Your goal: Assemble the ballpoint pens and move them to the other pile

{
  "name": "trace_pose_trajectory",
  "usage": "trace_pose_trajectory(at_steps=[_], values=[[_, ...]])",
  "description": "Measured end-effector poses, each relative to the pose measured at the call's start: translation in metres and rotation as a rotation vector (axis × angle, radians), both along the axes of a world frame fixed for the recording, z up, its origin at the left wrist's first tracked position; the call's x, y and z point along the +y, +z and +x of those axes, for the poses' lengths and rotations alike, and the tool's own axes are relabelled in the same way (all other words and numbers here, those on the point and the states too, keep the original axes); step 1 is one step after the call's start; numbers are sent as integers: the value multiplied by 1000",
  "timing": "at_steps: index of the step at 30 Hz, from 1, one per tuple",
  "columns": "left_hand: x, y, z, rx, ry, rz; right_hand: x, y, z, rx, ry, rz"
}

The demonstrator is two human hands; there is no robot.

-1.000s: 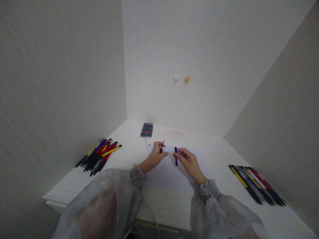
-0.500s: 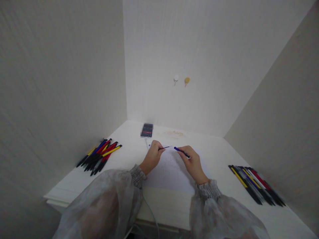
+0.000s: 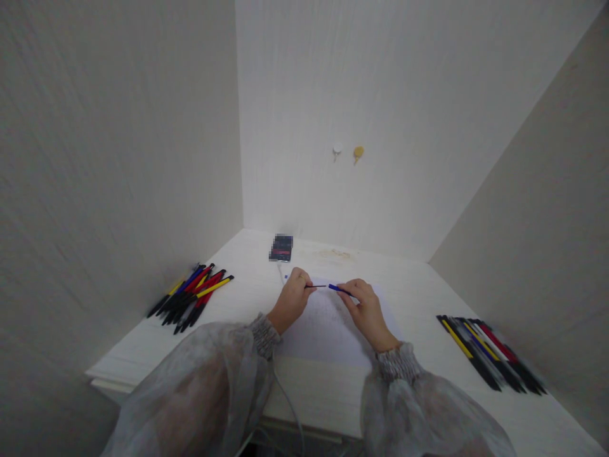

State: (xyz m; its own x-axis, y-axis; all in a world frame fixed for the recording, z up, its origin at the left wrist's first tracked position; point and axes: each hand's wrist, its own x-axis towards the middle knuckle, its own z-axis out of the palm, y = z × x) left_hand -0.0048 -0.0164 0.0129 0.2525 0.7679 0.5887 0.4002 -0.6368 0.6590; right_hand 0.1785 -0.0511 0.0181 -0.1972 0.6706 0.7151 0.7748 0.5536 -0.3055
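Observation:
My left hand (image 3: pixel 291 298) is closed, pinching a thin dark pen refill (image 3: pixel 317 286) that points right. Facing it, my right hand (image 3: pixel 366 311) grips a blue pen barrel (image 3: pixel 334 288) between thumb and fingers. The refill's tip and the barrel's end are nearly in line, very close together; whether they touch I cannot tell. Both hands are above a white sheet of paper (image 3: pixel 323 343) with faint marks on it. The rest of the barrel is hidden by my right fingers.
A jumbled pile of red, yellow, blue and black pens (image 3: pixel 190 298) lies on the left of the white table (image 3: pixel 323 397). Several pens (image 3: pixel 490 355) lie side by side at the right. A phone (image 3: pixel 281 247) with a cable stands behind; walls enclose the table on three sides.
The blue barrel's end has moved slightly left and down, and the refill has tilted to nearly level. The gap between them has narrowed.

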Motion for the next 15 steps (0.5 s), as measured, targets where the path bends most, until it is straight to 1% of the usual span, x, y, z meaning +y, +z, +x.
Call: trace_pose_trajectory(at_steps=[5, 10, 13, 15], values=[[2, -5, 1, 38, -33, -20, 2, -4, 2, -116, -22, -14], [-2, -10, 4, 116, -151, -20, 0, -6, -5, -248, 6, -85], [-4, -13, 5, 106, -196, 6, -1, -7, -8, -287, 40, -115], [-3, -15, 5, 81, -207, -8, -1, -7, -7, -300, 45, -130]])
